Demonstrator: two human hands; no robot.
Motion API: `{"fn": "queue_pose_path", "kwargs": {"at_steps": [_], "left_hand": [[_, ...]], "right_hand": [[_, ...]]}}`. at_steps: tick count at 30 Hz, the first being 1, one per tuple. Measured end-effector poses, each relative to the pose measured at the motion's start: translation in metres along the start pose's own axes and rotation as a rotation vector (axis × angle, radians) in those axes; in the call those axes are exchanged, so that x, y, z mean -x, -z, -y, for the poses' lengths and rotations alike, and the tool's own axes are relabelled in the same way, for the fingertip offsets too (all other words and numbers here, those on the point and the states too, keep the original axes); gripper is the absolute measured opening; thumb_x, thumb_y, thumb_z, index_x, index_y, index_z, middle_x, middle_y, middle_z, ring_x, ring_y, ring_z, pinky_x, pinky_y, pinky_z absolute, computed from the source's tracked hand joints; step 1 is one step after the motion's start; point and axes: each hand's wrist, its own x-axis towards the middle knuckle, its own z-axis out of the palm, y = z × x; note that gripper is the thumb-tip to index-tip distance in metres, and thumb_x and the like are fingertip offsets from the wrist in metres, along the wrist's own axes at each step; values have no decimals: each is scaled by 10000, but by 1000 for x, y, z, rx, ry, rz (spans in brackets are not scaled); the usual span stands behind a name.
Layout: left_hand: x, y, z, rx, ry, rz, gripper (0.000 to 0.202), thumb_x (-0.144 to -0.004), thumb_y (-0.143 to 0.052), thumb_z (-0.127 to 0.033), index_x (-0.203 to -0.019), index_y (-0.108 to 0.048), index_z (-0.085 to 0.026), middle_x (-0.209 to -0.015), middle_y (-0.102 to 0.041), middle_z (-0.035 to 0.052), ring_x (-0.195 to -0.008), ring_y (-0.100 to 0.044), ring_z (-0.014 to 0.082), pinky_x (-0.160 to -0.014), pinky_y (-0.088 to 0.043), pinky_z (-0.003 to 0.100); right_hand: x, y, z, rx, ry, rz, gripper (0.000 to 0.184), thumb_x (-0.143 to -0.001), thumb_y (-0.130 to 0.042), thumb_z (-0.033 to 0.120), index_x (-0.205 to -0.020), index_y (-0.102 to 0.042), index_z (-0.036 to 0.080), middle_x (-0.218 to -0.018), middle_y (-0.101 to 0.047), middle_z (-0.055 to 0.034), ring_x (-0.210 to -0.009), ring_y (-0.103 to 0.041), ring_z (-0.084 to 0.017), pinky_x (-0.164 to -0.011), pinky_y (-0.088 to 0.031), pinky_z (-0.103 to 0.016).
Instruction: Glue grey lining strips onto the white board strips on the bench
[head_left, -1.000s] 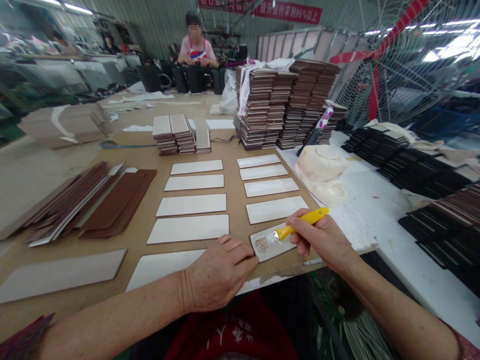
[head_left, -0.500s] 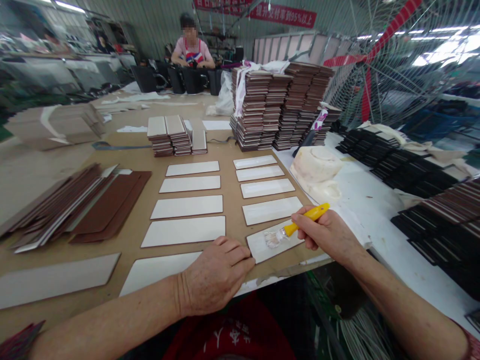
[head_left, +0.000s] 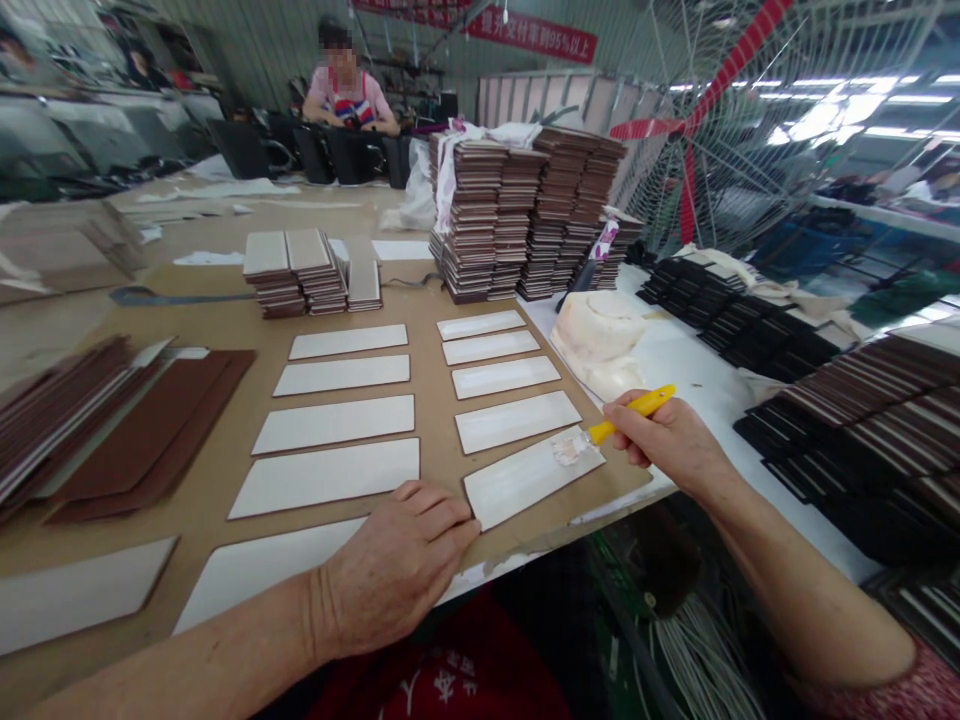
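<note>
My right hand (head_left: 664,440) grips a paintbrush by its yellow handle (head_left: 637,412). The brush's whitish bristles (head_left: 572,447) touch the right part of a white rectangular panel (head_left: 525,482), whose surface looks wet and shiny. Lying on the table, my left hand (head_left: 405,560) has its fingers stretched out, with the fingertips at the panel's near left corner. Beyond this panel runs a column of similar glossy panels (head_left: 517,420). To the left is a second column of white panels (head_left: 326,477); the nearest one (head_left: 262,570) is partly covered by my left hand and forearm.
Brown sheets (head_left: 157,430) lie fanned on the left. Tall stacks of brown-edged panels (head_left: 480,220) stand at the back, near a lumpy cream-coloured container (head_left: 600,335). Black stacks (head_left: 817,420) fill the right side. A large fan (head_left: 686,125) and a seated person (head_left: 349,95) are beyond.
The brush has moved rightward along the panel, from its middle to near its right end. My left hand stays at the panel's corner. The whole view has shifted to the right.
</note>
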Motion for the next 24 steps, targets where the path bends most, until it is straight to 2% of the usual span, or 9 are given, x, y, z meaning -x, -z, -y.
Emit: {"fn": "queue_pose_path", "kwargs": {"at_steps": [6,11,19,22,24], "left_hand": [[1,-1,0,-6,-8,3,297,-954,-472,-165,-1236,-566,-176,-1144,-633,89,-1011,-529,253,-893,-398,466],[0,0,0,4,-3,2,291,-961,-469,-168,-1236,-561,-176,-1143,-635,79,-1004,-528,252,-887,-398,465],[0,1,-1,33,6,-3,267,-959,-474,-172,-1208,-569,-181,-1118,-636,74,-996,-529,251,-885,-390,464],[-1,2,-1,46,10,-10,241,-965,-470,-179,-1182,-574,-185,-1107,-635,70,-988,-532,246,-878,-385,454],[-2,3,-1,48,17,-3,222,-971,-468,-188,-1163,-580,-190,-1097,-634,68,-981,-535,240,-875,-383,446]], "right_hand": [[-6,13,-9,6,19,-42,262,-855,-590,440,-769,-602,194,-597,-624,11,-430,-497,-92,-406,-393,-194],[-7,23,-13,95,15,-63,279,-860,-582,455,-761,-605,195,-595,-631,9,-442,-516,-100,-422,-410,-198],[-4,32,-14,97,1,-90,258,-867,-582,437,-805,-613,189,-611,-633,-4,-448,-521,-107,-421,-422,-202],[-1,30,-13,11,26,-116,257,-859,-620,431,-806,-619,180,-600,-621,-2,-434,-505,-100,-404,-405,-193],[0,27,-8,-145,77,-164,279,-830,-673,447,-800,-619,175,-590,-608,2,-421,-485,-96,-380,-379,-187]]}}
